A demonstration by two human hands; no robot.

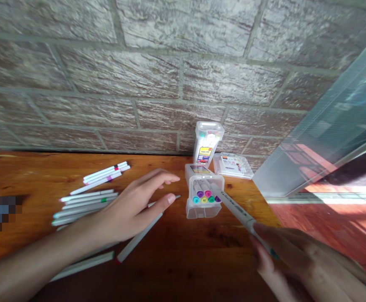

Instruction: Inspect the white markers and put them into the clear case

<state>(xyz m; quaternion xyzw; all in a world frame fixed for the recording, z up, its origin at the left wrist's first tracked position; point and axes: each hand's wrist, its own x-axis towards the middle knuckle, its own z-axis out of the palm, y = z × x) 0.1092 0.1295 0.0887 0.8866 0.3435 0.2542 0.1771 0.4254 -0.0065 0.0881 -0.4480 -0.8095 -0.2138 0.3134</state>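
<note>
Right hand (291,256), lower right: grip holding white marker (237,212), far end at clear case (198,169), mid-frame. Left hand (134,207), left of centre: grip wide, over pen (135,243).

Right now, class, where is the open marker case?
In the head view, the open marker case lies just right of centre, between the left hand and right hand, in front of the upright case.

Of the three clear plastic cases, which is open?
The clear plastic case lying on its side, coloured marker ends showing in its mouth; the upright case and flat case appear shut.
</note>
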